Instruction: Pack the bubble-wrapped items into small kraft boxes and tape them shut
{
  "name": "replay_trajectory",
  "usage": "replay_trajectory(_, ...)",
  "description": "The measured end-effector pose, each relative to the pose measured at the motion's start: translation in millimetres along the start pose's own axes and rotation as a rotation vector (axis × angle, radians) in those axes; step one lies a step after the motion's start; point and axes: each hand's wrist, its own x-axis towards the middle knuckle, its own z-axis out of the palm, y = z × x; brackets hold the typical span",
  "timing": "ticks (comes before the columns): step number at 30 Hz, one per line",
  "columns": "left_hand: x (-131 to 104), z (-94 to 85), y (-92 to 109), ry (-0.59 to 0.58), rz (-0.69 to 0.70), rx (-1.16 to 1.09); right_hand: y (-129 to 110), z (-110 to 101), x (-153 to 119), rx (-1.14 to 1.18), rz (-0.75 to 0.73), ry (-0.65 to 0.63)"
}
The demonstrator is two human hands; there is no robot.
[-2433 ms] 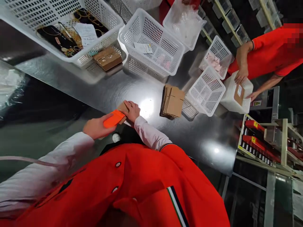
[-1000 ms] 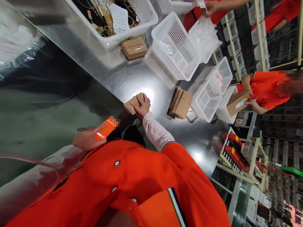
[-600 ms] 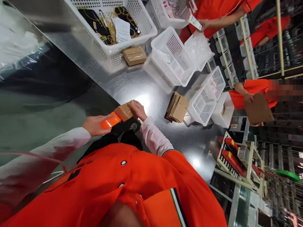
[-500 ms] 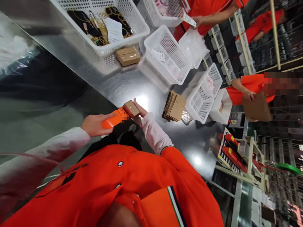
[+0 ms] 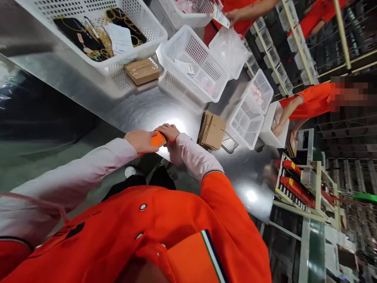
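Over the near edge of the metal table (image 5: 123, 106), my left hand (image 5: 140, 141) is wrapped round an orange item (image 5: 158, 139). My right hand (image 5: 169, 133) meets it at the item's far end, with the fingers bent over; what lies under them is mostly hidden, and the brown box is no longer clearly visible. To the right of my right hand, a stack of flat brown cardboard (image 5: 213, 131) rests on the table. Farther back, a clear-wrapped brown bundle (image 5: 143, 71) lies beside a large white basket (image 5: 103, 65) holding black items, yellow cords and a paper.
Several white baskets, including one (image 5: 219, 92) with a labelled packet, line the table's far side. A person in orange (image 5: 312, 102) reaches into a white bin (image 5: 277, 137); another holds a labelled packet (image 5: 220, 16). A rack (image 5: 319, 192) stands at the right.
My hands have come together, and my right fingers have closed over the end where the brown box showed. The view has shifted slightly. The person at right has moved a hand into the bin.
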Motion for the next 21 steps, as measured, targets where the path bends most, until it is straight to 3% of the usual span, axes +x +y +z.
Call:
replay_trajectory(3,-42,7.6,-32,-0.121,-0.084,0.098,5,1,3,0.038,-0.030,-0.005)
replay_trajectory(7,-93,43.9,-86,-0.212,-0.254,0.082,12,6,8,0.091,-0.080,0.023)
replay_trajectory(11,-85,89.2,-107,-0.119,-0.248,-0.023,0,15,14,0.104,-0.102,0.015)
replay_trajectory(15,-70,115.0,-118,0.034,-0.160,-0.135,-22,28,10,0.120,-0.085,0.041)
replay_trajectory(18,-85,117.9,-141,0.130,-0.089,-0.128,-36,40,6,0.139,-0.038,0.117)
replay_trajectory(21,-94,100.3,-151,0.154,-0.003,-0.083,-42,51,0,0.124,0.026,0.147)
